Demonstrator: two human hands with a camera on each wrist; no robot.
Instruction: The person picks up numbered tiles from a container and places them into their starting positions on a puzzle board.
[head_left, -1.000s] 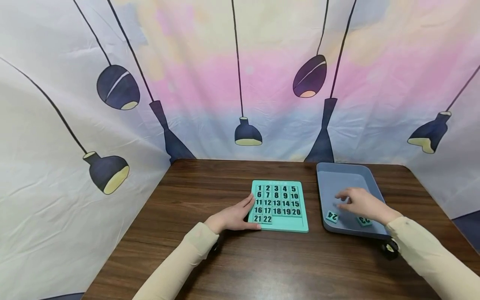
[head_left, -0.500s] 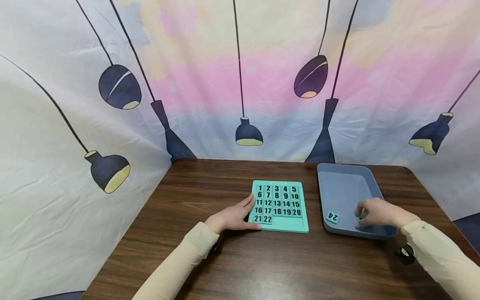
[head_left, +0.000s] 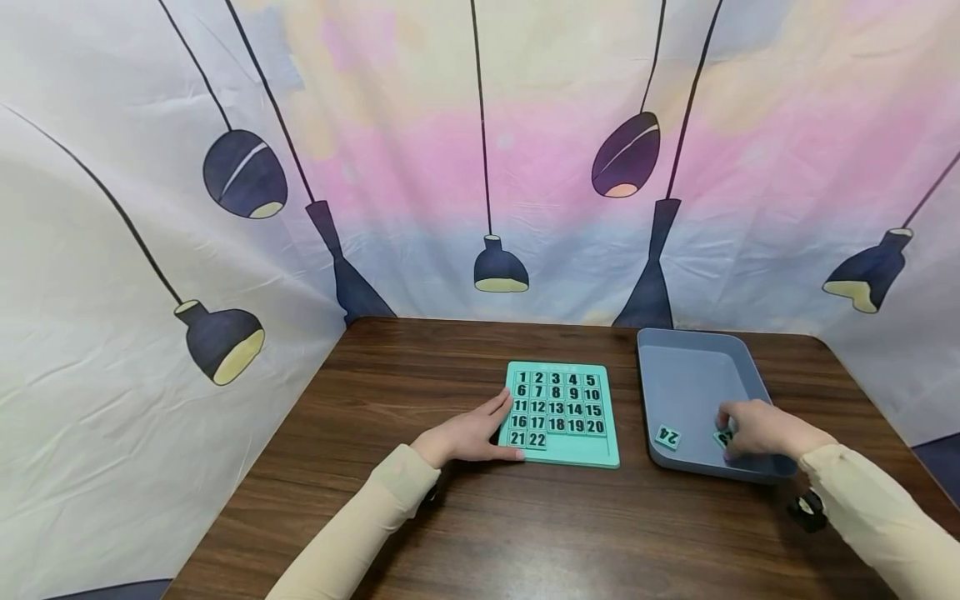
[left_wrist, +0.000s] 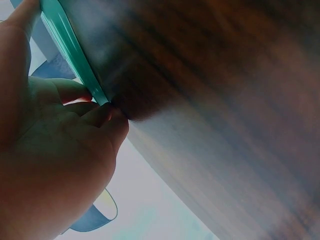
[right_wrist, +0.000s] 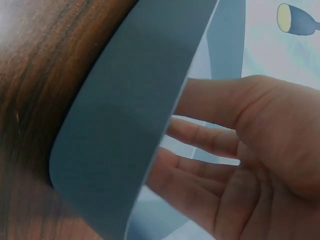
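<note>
In the head view, a turquoise number slide puzzle board lies on the table, its tiles running from 1 to 22 in order; bare frame shows right of 22. My left hand holds the board at its near-left corner, thumb along the near edge and fingers at the left side. My right hand reaches into the blue-grey tray, thumb and fingers around a number tile whose face is partly covered. Beside it lies the 24 tile, turned upside down. The tray's wall hides my right fingertips in the right wrist view.
The brown wood-grain table carries the board at its middle and the tray to the right. Behind the table hangs a cloth backdrop printed with lamps. The tray's raised rim surrounds my right hand.
My right hand has moved right and toward me inside the tray, from above the tiles down onto the 23 tile. The left hand has stayed at the board.
</note>
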